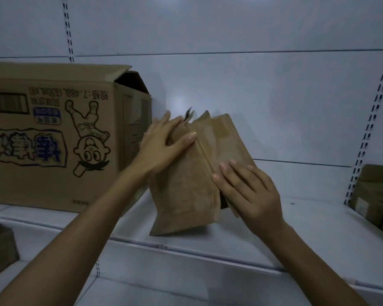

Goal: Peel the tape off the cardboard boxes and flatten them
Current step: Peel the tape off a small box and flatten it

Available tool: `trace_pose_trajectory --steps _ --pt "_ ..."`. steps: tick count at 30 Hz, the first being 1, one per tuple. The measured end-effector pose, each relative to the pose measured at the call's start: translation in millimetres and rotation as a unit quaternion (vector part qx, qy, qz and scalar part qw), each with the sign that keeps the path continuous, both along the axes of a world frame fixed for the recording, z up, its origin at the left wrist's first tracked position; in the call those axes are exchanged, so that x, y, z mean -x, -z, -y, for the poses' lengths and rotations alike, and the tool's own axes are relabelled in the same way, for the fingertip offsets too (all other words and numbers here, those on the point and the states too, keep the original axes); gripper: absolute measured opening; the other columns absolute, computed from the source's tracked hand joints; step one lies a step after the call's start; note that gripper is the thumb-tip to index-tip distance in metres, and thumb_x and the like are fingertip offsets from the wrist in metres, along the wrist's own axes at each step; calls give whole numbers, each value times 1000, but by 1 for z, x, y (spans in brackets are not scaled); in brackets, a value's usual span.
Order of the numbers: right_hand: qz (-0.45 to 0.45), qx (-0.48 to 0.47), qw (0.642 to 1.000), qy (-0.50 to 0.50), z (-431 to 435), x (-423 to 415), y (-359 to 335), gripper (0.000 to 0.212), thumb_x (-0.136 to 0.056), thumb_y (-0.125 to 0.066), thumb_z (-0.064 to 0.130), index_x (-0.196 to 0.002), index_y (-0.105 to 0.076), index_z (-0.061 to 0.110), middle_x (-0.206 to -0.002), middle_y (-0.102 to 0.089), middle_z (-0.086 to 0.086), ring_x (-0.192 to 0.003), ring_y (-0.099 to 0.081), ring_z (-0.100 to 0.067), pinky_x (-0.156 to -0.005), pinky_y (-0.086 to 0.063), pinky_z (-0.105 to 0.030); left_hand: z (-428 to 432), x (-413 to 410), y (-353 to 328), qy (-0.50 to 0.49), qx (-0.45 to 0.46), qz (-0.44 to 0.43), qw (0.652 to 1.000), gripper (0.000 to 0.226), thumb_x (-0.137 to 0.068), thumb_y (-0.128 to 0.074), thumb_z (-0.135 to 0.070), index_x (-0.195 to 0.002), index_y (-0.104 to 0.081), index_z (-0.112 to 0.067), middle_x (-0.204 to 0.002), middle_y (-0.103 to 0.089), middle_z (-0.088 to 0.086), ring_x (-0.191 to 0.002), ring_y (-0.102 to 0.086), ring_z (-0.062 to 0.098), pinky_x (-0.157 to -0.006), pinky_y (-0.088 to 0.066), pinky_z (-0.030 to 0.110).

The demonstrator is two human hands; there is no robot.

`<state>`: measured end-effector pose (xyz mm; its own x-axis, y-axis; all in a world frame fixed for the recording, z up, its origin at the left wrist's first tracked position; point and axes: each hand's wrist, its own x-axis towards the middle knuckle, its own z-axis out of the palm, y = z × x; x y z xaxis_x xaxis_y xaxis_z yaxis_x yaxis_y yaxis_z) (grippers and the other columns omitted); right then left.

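The person is working at a white shelf (307, 235), and both hands are lying on a small box (186, 191) that is standing near the shelf's front edge, about midway along it. The left hand (164, 149) is pressing on the box's upper left face with its fingers straight and nothing clasped. The right hand (250, 193) is resting flat against the right face, its fingers also extended and loose. The box is leaning and looking half collapsed, its top end splaying open toward the back panel.

A pale strip of tape (221, 129) is showing on the box's upper right face, so the peeling is probably not finished there, and the flattening seems to be only beginning. A big printed box (53, 140) is standing at the shelf's left end, upside down, with one flap lifting at its top. It is keeping its full shape, so its turn appears to be coming later. More cardboard (376, 195) is lying at the right end; whether it is flattened cannot be told.
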<state>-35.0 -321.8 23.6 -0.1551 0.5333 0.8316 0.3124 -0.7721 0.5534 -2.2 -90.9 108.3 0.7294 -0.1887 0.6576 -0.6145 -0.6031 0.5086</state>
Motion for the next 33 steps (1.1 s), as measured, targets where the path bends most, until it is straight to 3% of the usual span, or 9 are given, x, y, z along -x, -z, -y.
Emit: trace_pose_trajectory --steps 4,7,11,15,18,22,27,29,33 --pt "85 66 994 25 15 -8 -26 38 -91 -67 15 -128 -59 19 -128 -62 -3 -118 -60 -22 -103 -37 -40 -3 -9 -40 93 0 -123 988 62 -70 -55 -78 -98 -73 -27 -99 -71 -3 -94 -68 17 -85 -51 33" --pt "75 74 993 52 17 -10 -31 38 -94 -63 18 -131 -55 21 -131 -59 -4 -121 -57 -24 -103 -37 -42 -11 -15 -58 121 -5 -223 967 66 -54 -70 -79 -89 -77 -24 -91 -76 -1 -86 -73 19 -75 -56 31" --pt "-187 -90 976 71 18 -4 -25 71 -87 -68 15 -148 -31 14 -151 -33 -13 -140 -34 -29 -110 -30 -54 -10 -22 -49 180 79 -220 956 74 -52 -82 -62 -109 -66 -18 -100 -74 3 -88 -72 19 -71 -58 27" --pt "-529 -64 846 18 26 7 -36 123 -65 -75 61 -149 11 39 -158 17 15 -145 10 -1 -119 -9 -32 -4 -24 -37 153 159 -71 973 75 -51 -83 -57 -109 -54 -20 -113 -64 7 -102 -66 18 -88 -55 34" --pt "-611 -135 778 -53 29 11 -54 130 -48 -74 76 -144 12 54 -158 13 22 -144 5 3 -117 -12 -30 -1 -15 -40 188 171 7 967 61 -65 -87 -44 -112 -49 -30 -107 -63 -8 -91 -66 -1 -72 -52 13" --pt "-768 -124 614 -136 41 16 -78 123 -45 -80 70 -141 -4 57 -155 -13 25 -141 -20 1 -103 -31 -9 10 3 -38 221 145 81 961 54 -71 -79 -31 -115 -47 -32 -101 -64 -27 -94 -65 -1 -71 -51 10" --pt "-693 -247 656 -168 7 5 -72 139 -47 -82 66 -150 8 42 -149 -22 25 -133 -35 -4 -106 -39 -30 39 13 -30 231 74 138 960 58 -72 -83 -25 -121 -51 -20 -112 -58 -17 -105 -59 4 -85 -47 14" --pt "-674 -263 666 -183 -2 2 -64 133 -49 -87 57 -149 -1 43 -149 -30 20 -133 -40 -10 -106 -43 -39 41 11 -25 223 38 141 964 59 -73 -80 -27 -125 -52 -18 -117 -58 -11 -110 -57 6 -92 -47 18" --pt "-533 -361 752 -141 -7 -1 -52 121 -47 -92 48 -141 -17 35 -137 -40 11 -122 -46 -14 -98 -48 -39 40 7 -19 116 -21 163 979 77 -66 -78 -56 -131 -51 -26 -124 -60 -11 -115 -56 9 -100 -45 43"
